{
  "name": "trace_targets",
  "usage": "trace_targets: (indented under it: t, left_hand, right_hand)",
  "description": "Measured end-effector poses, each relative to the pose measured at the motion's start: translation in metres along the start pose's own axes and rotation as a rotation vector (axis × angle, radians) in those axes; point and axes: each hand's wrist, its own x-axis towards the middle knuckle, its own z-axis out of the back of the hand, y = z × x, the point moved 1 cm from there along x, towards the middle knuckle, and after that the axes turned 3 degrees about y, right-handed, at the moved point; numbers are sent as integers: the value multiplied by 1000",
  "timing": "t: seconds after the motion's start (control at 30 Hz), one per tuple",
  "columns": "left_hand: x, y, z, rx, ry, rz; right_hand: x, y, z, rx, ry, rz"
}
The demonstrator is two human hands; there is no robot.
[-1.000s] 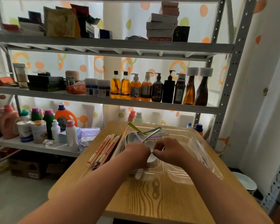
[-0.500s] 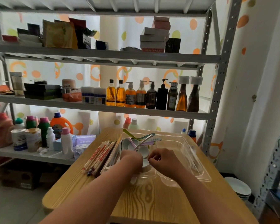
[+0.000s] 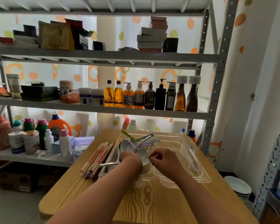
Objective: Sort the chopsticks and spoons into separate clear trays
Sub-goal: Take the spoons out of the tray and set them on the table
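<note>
Two clear trays stand side by side on the wooden table. The left tray holds a pile of several spoons in white, green and purple. The right tray looks nearly bare; something thin lies along its right wall. A bundle of chopsticks lies on the table left of the trays. My left hand is curled over the near end of the spoon tray, and a white spoon handle sticks out to its left. My right hand hovers where the trays meet, fingers curled, with nothing visible in it.
A metal shelf rack with bottles, boxes and detergent jugs stands right behind the table. A stack of white plates sits on the floor at the right. A second rack post rises at the far right.
The view has tilted upward. My hands have drawn slightly apart over the trays, and a white spoon handle now pokes out left of my left hand.
</note>
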Motion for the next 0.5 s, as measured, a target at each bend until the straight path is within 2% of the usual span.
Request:
trace_targets:
  t: [0.27, 0.5]
  left_hand:
    - [-8, 11, 30, -166, -240, 0]
    - [-15, 12, 41, -367, -368, -3]
  right_hand:
    - [1, 0, 0, 45, -33, -47]
    - [-2, 2, 4, 55, -93, -91]
